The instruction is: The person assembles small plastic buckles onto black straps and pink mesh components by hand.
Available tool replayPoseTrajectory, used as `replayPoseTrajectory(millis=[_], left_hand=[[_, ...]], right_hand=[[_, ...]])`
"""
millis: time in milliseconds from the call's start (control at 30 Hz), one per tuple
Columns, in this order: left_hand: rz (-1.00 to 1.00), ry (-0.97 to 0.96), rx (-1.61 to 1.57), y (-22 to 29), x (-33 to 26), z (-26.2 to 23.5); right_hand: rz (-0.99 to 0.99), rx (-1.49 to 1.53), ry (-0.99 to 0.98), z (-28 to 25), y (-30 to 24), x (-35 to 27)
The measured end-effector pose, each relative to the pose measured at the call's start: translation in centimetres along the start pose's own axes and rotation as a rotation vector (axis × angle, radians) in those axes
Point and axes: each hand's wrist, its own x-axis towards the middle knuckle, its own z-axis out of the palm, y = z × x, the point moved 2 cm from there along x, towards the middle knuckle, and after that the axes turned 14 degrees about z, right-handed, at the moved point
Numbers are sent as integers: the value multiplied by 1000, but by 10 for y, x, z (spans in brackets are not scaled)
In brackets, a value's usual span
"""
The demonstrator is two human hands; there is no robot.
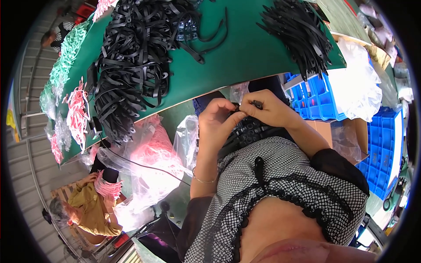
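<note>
My left hand (217, 120) and my right hand (268, 108) meet above my lap, close to the front edge of the green table. Both are closed, thumbs and fingers pinching. A small dark end of a black strap (257, 104) pokes out of my right fist. More black shows between my left fingertips; most of the piece is hidden by my hands. Under them, several black buckle-like parts (247, 133) lie in my lap. On the table, a large tangled heap of black straps (136, 52) lies left of centre, and a fanned bundle of black straps (302, 37) lies at the right.
The green tabletop (237, 52) ends just beyond my hands. Pink straps (153, 147) in clear plastic stand at the left. Farther left, a seated co-worker (94, 204) holds pink straps. Blue crates (383, 151), white bags (355, 81) and a cardboard box (322, 130) stand at the right.
</note>
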Motion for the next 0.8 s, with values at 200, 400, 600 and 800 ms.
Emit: replayPoseTrajectory(millis=[200, 400, 600, 800], left_hand=[[-155, -320, 187, 11, 1, -3], [-165, -276, -286, 1, -5, -2], [-171, -255, -640, -14, -8, 3], [-270, -104, -186, 1, -1, 0]], right_hand=[[-44, 121, -56, 4, 0, -1], [8, 551, -299, 14, 1, -14], [21, 990, -403, 21, 3, -17], [-35, 377, -84, 4, -18, -8]])
